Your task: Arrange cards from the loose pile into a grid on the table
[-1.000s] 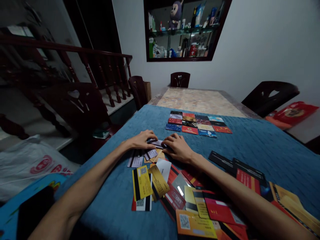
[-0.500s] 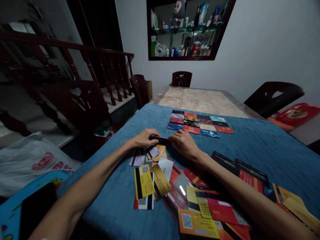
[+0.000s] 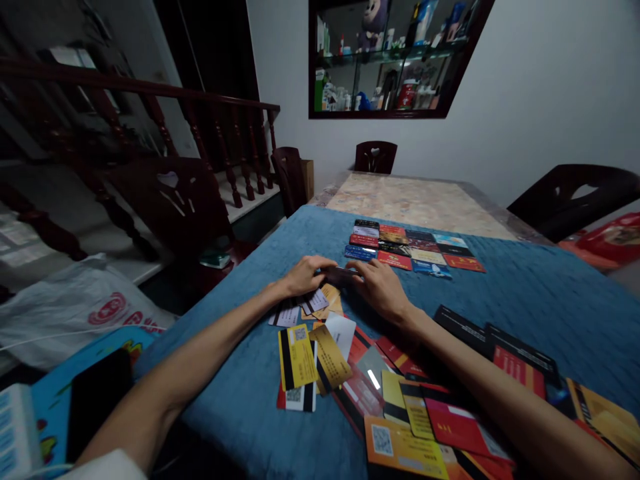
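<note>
Left hand (image 3: 306, 275) and right hand (image 3: 381, 290) pinch dark card (image 3: 343, 273) near card grid (image 3: 413, 251); thin, stiff, probably slippery; hold by edges.

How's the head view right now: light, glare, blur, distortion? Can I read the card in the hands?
Head view: dim, with dark corners. One glare streak on a grey card. Wide-angle bend at the edges. The dark card between the left hand and right hand is soft and underlit, unreadable. The far grid of cards shows colours only.

A home dining room, long marble-topped table (image 3: 420, 200) half under a blue textured cloth (image 3: 525, 293), carved dark wooden chairs (image 3: 376, 157), dark red wooden stair banister (image 3: 220, 133), glass-shelved wall cabinet (image 3: 395, 60) of bottles and a plush toy (image 3: 373, 23)
</note>
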The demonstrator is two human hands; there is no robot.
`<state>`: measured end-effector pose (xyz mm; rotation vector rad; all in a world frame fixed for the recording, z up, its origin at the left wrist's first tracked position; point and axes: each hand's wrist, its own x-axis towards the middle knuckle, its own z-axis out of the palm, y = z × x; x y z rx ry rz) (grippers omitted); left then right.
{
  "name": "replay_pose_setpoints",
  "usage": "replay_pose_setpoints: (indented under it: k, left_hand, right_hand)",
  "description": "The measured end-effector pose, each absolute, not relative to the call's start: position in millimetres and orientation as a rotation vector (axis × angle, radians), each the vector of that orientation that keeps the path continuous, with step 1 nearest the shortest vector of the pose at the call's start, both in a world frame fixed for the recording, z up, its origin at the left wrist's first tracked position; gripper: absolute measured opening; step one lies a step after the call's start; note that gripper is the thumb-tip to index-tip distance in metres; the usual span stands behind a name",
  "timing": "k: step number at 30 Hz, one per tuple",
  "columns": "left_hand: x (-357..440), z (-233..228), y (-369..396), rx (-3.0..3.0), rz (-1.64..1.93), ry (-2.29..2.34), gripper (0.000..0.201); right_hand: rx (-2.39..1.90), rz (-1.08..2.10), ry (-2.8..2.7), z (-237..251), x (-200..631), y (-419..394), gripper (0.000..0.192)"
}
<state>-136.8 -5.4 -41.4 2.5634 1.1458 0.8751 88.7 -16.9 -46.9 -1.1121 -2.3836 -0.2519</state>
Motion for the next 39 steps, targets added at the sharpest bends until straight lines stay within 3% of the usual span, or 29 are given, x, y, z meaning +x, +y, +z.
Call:
replay_pose_setpoints:
  k: [10,15,25,39]
  left_hand:
    - [-134,-47,-4,2.564,0.855,1.2,0.047]
    - [-130,-47,-6,2.503,0.91,1.228,0.041]
    - [-126,-43,-11,2.415,1.024,1.222,0.03]
    - [-129,-41,-10,2.351,1.06,1.226,0.037]
  right_hand:
    - [-1.201,-0.33,-2.423,-49,85,-21,0.035]
    - [-1.223,-0.412,-2.434,-49,84,-23,0.041]
    - [-1.148,-0.615,-2.421,-50,86,-24,0.041]
    - [-1.179,-0.622,-2.322,-43,91,-22,0.037]
